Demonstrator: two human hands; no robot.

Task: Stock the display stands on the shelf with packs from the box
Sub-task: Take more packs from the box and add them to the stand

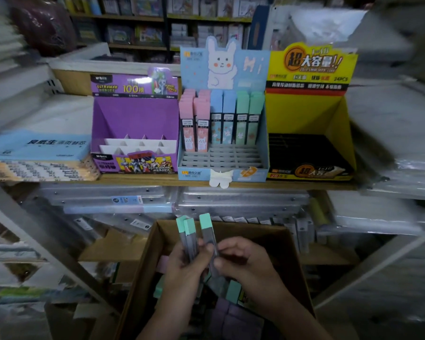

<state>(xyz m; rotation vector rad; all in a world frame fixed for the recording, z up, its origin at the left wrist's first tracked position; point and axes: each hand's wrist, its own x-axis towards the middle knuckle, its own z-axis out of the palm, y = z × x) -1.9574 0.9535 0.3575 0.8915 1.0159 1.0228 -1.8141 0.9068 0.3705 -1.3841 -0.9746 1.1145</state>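
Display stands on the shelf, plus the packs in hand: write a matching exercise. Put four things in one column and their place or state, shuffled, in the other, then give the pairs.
1. purple stand
2. blue rabbit stand
3. yellow stand
4. green-capped packs

A. held by the left hand and right hand over the box
B. right end of the shelf, black dividers, no packs showing
C. middle, back rows filled with pastel packs
D. left, white dividers, no packs showing

Pairs: 1-D, 2-C, 3-B, 4-A
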